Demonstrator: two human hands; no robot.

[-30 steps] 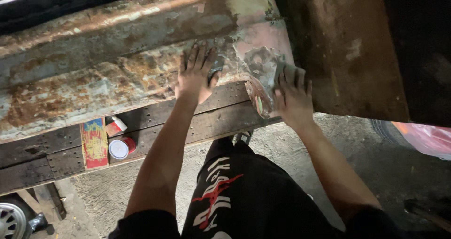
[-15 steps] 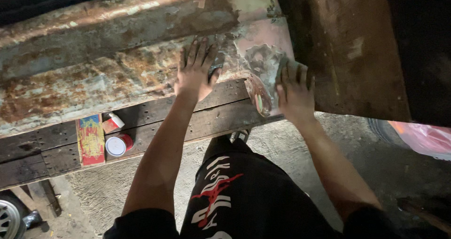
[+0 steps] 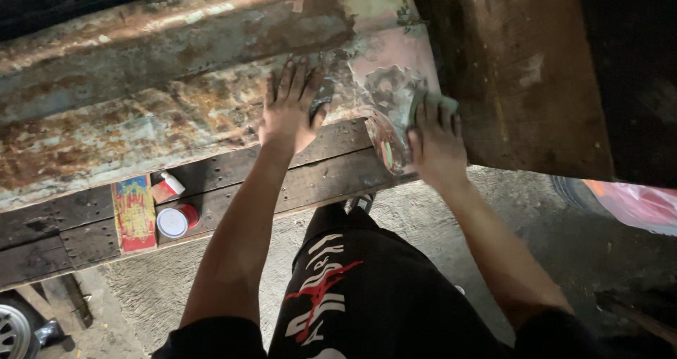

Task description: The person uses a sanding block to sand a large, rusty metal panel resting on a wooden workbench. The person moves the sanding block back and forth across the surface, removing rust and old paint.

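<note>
Left hand [image 3: 288, 112] spread flat on rusty peeling metal panel [image 3: 141, 112]; right hand [image 3: 436, 144] presses greenish sanding pad [image 3: 430, 105]. Flaking rust edges could cut bare skin.

Can't see what's under my right hand [image 3: 436, 144]: only a grey-green edge of a pad [image 3: 438, 102] shows past the fingers. Left hand [image 3: 288, 111] covers part of the rusty panel [image 3: 141, 112]; the dark piece by its thumb is too murky to identify. Wheel [image 3: 13, 331] is cut off bottom left, pink bag [image 3: 638, 204] cut off at the right. Top right is black, unreadable.
</note>
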